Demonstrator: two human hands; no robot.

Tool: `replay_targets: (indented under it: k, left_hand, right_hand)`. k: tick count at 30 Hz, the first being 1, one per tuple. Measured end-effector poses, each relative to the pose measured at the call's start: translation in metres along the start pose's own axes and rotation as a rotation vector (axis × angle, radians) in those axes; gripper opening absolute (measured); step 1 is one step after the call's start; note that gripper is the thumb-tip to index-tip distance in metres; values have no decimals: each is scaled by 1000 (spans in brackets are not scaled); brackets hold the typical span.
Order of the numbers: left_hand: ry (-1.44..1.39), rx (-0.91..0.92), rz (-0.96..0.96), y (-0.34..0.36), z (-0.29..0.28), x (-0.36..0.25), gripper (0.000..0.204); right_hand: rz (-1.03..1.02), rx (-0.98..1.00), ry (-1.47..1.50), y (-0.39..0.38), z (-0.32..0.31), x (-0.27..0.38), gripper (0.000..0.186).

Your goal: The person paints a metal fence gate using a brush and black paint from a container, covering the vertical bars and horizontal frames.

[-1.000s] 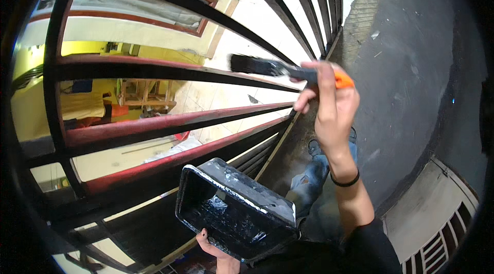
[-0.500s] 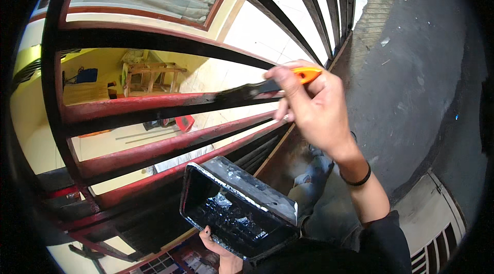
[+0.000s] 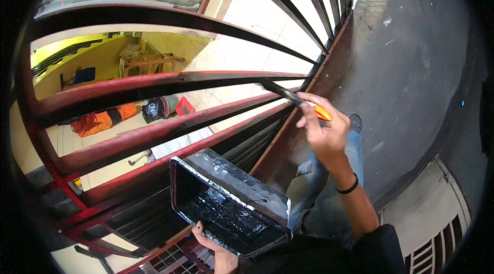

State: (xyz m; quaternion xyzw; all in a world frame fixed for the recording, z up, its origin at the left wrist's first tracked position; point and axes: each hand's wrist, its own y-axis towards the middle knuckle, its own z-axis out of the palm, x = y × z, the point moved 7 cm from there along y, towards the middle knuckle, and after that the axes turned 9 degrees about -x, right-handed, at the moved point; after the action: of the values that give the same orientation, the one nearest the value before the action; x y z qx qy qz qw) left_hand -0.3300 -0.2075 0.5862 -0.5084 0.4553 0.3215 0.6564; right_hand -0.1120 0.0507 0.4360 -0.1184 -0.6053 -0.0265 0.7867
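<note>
Right grip [image 3: 328, 129], brush [image 3: 289, 95] near bar edge [image 3: 206, 80]

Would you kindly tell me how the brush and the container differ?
The brush is slim, with orange on its handle; the container is larger and box-like, without orange. The right hand holds the brush; the left hand holds the container. Both are partly black.

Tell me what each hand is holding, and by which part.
The right hand holds a paintbrush by its handle; the left hand holds a black container by its lower edge in the picture.
</note>
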Motion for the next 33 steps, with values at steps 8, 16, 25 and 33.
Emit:
replay_targets:
  k: [8, 16, 25, 33]
  left_hand:
    - [87, -3, -19, 21, -10, -19, 57]
    - [122, -23, -87, 22, -10, -27, 59]
    - [92, 76, -181, 18, -1, -27, 63]
    - [111, 4, -214, 23, -27, -19, 64]
  right_hand:
    - [-682, 94, 40, -35, 45, 91, 31]
    - [-542, -52, -209, -10, 29, 10, 30]
    - [-852, 0, -73, -6, 55, 110, 27]
    - [-250, -25, -254, 12, 26, -16, 25]
